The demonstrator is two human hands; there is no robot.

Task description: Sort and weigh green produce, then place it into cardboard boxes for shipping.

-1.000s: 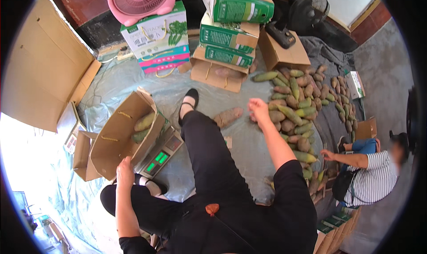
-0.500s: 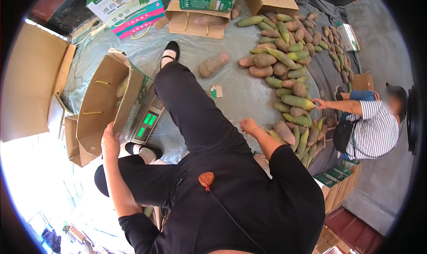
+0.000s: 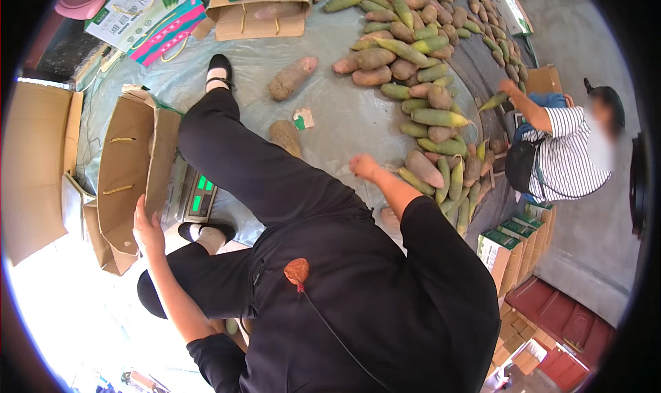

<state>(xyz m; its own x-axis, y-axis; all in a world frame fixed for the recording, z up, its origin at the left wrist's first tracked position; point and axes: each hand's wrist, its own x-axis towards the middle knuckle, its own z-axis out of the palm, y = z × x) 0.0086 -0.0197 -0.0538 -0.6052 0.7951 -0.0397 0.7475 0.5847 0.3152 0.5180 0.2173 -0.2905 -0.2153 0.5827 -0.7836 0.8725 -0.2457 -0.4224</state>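
Carton (image 3: pixel 124 164): near left, unclosed, seemingly on the scale (image 3: pixel 198 194); contents hidden, fill cannot be judged.
Left hand (image 3: pixel 148 231): at carton's near right edge, fingers loosely open; contact unclear.
Scale: display lit green.
Right hand (image 3: pixel 363 166): well right of carton, seems curled, degree unclear; nothing visible in it.
Loose roots (image 3: pixel 293 78): two, farther off, between hands, unboxed.
Pile (image 3: pixel 439 117): far right, beyond right hand, many unboxed.

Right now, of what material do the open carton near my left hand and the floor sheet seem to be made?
The open carton looks like cardboard: matte brown inside, with stiff, folded edges. The floor sheet is probably plastic film: shiny, wrinkled and bluish, though coated fabric is possible.
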